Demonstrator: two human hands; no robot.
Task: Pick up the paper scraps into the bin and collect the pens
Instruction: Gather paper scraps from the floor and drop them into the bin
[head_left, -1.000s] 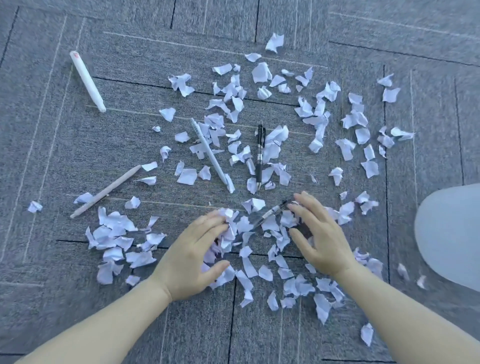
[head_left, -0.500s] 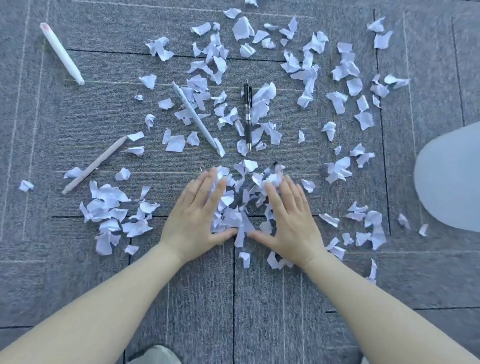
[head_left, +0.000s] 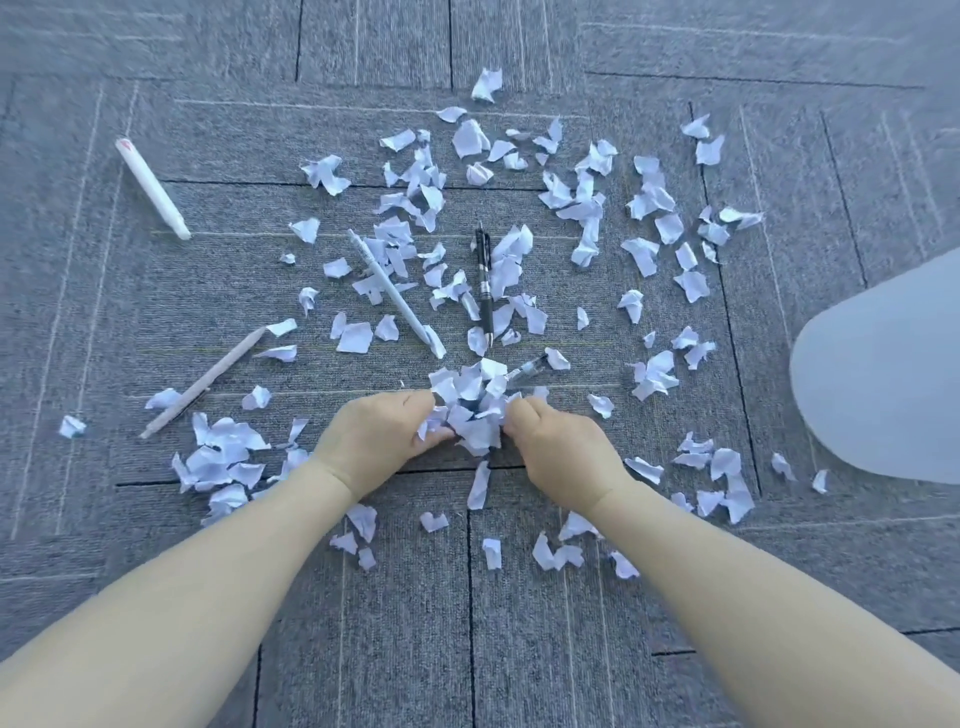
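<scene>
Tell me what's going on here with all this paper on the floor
A person is kneeling over a grey carpet strewn with torn paper scraps. The left hand and right hand press a bunch of scraps together between them. Many scraps lie loose around them. Several pens are untouched, among them a black pen and a white pen. A pale rounded object sits at the right edge.

A single head-worn wide-angle camera is looking steeply down and forward at the grey carpet floor (head_left: 156, 312), sitting close above it, both forearms entering from the bottom edge.
</scene>
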